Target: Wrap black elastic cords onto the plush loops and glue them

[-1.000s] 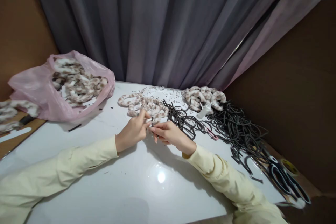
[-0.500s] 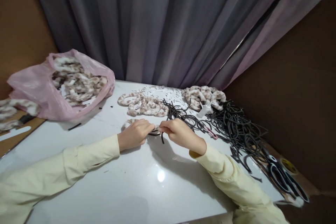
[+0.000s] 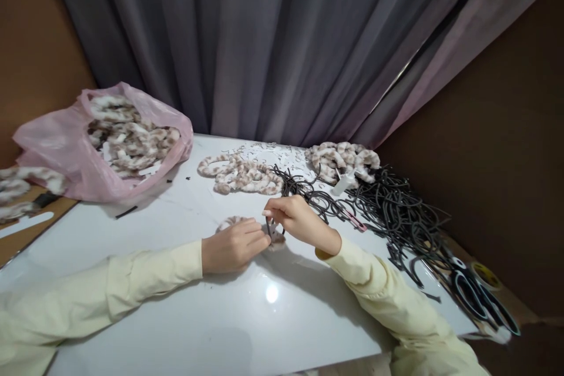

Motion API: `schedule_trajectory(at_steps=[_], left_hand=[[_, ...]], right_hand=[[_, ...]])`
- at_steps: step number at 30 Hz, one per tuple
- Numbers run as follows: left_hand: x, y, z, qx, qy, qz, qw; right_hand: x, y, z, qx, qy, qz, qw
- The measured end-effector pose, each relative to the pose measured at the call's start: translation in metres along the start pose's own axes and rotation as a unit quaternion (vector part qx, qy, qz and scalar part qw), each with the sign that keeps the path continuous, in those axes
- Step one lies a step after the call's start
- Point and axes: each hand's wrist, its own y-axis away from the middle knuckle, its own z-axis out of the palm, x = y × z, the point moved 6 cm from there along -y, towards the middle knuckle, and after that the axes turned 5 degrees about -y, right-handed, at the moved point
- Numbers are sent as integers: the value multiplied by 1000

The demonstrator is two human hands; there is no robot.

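Right hand (image 3: 298, 220) pinches black cord (image 3: 268, 227); left hand (image 3: 238, 245), seemingly gripping, half hides furry loop (image 3: 230, 221).

Two hands (image 3: 238, 244), one pink bag (image 3: 61, 147) (far left corner), one white bottle (image 3: 342, 184), one pair of scissors (image 3: 483, 298) and one tape roll (image 3: 486, 276) (right edge) were counted at the worktop (image 3: 189, 317); overlapping furry loops (image 3: 249, 178) and black cords (image 3: 399, 205) could not be counted reliably.

Near tabletop (image 3: 176, 329) passable; black cords (image 3: 396, 211) obstruct right side.

Draped grey curtain (image 3: 247, 41), scissors (image 3: 485, 301), round yellow item (image 3: 486, 275) beside them
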Motion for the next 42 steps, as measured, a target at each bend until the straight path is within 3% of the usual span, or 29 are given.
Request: schedule_trajectory(at_steps=[8, 14, 18, 21, 24, 27, 30, 32, 34, 36, 39, 41, 42], left_hand=[[-4, 1, -11, 88, -49, 6, 995], [-5, 6, -6, 68, -59, -22, 996], [-12, 11, -5, 89, -51, -64, 993], [-27, 12, -6, 105, 14, -166, 980], [-50, 16, -2, 84, 148, -374, 911], [-61, 18, 0, 72, 262, -526, 806], [-64, 18, -1, 109, 363, -601, 704], [-64, 21, 4, 127, 447, -639, 613], [-62, 25, 13, 117, 532, -665, 512], [-59, 28, 20, 94, 584, -673, 443], [-58, 28, 23, 73, 623, -667, 403], [-56, 25, 21, 69, 640, -651, 403], [-57, 23, 19, 72, 638, -642, 419]], right_hand=[[0, -5, 6, -65, -81, 25, 994], [4, -5, 11, -79, -67, 25, 994], [4, -5, 8, -32, -12, -2, 999], [-5, -1, -5, 88, 74, -49, 992], [-22, 9, -18, 209, 119, -99, 966], [-33, 16, -17, 225, 79, -107, 965], [-36, 17, -2, 178, 99, -92, 975], [-36, 16, 11, 143, 183, -94, 968], [-32, 14, 23, 119, 267, -86, 952], [-23, 13, 29, 112, 297, -47, 947], [-3, 12, 33, 106, 206, 52, 971], [6, 12, 37, 103, 67, 89, 988], [9, 11, 38, 106, -10, 92, 990]])
